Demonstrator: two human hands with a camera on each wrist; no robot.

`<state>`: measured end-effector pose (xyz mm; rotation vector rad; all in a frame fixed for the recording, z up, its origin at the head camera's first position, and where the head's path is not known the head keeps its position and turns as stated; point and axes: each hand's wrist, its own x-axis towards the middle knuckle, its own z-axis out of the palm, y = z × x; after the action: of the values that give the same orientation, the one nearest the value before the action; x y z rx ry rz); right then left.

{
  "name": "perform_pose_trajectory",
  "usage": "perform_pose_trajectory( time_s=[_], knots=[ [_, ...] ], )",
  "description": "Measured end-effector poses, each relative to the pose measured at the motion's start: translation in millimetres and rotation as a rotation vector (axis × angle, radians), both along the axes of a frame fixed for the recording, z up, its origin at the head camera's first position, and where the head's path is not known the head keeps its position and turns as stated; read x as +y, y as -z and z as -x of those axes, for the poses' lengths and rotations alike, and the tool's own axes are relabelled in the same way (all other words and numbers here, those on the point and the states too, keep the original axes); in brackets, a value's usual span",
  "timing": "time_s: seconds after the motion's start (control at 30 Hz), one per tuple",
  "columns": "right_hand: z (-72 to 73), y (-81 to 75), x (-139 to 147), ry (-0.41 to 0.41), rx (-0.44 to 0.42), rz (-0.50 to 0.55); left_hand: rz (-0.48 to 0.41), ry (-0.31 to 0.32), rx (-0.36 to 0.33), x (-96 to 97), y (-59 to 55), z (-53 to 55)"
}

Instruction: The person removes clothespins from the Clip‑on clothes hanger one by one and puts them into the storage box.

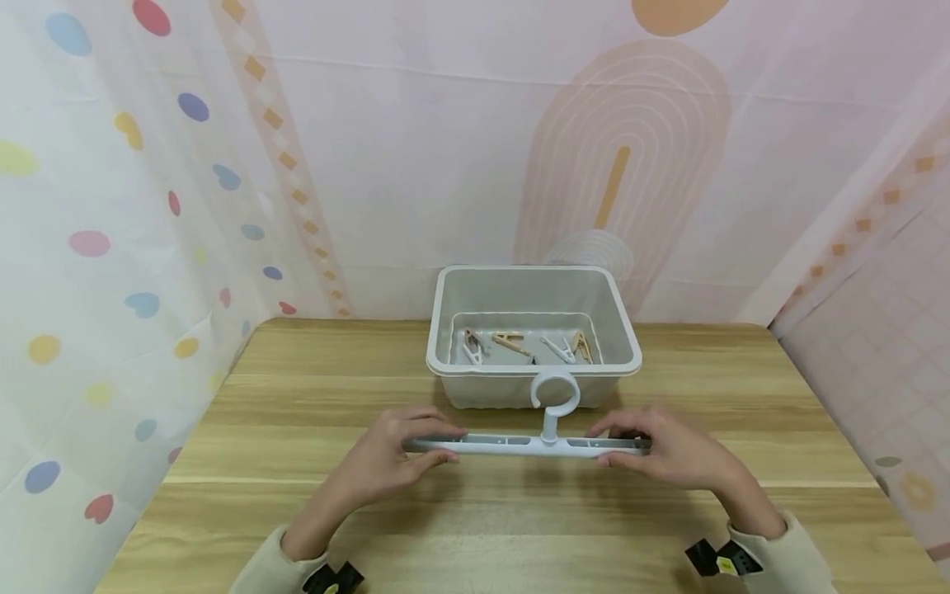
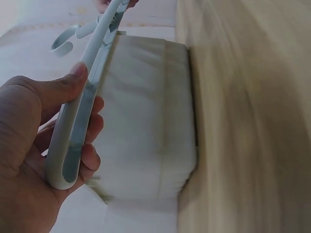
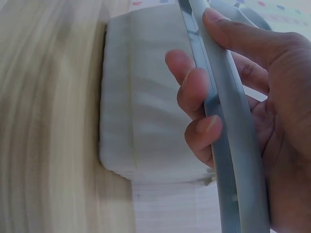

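A white plastic hanger bar with a round hook, a clothes hanger (image 1: 530, 446), is held level above the table in front of the basin. My left hand (image 1: 393, 450) grips its left end, thumb on the near side and fingers on the far side. At the other end my right hand (image 1: 664, 448) grips it the same way. In the left wrist view the thumb and fingers of the left hand (image 2: 34, 116) wrap the hanger (image 2: 65, 138). The right wrist view has the right hand (image 3: 286, 92) curled round the hanger (image 3: 238, 131).
Behind the hanger a grey-white plastic basin (image 1: 512, 388) stands on the wooden table (image 1: 312, 371). Several clothespins lie in it, among them a tan clothespin (image 1: 510, 341) and a white clothespin (image 1: 558, 350). A patterned curtain (image 1: 416, 165) hangs behind the table.
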<state>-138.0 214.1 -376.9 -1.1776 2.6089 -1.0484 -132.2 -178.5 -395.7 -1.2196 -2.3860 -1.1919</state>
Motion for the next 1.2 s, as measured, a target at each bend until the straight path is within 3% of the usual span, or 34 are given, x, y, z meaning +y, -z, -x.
perform_pose_trajectory(
  time_s=[0.2,0.47,0.8,1.0,1.2],
  knots=[
    [-1.8,6.6,0,0.025,0.01,-0.005,-0.023,-0.01,-0.027,-5.9,10.8,-4.2],
    [-9.0,25.8,3,0.012,0.166,0.073,-0.023,-0.05,-0.076,-13.5,21.9,-12.7],
    [-17.2,43.7,13,0.053,0.207,0.135,-0.048,-0.042,-0.227,-19.4,36.3,-15.2],
    [-17.6,57.4,15,0.038,0.204,0.192,-0.013,-0.054,-0.306,-19.2,46.3,-16.2],
    [-19.3,67.4,15,0.055,0.098,0.197,0.042,-0.1,-0.36,-17.9,52.4,-16.9]
  ],
)
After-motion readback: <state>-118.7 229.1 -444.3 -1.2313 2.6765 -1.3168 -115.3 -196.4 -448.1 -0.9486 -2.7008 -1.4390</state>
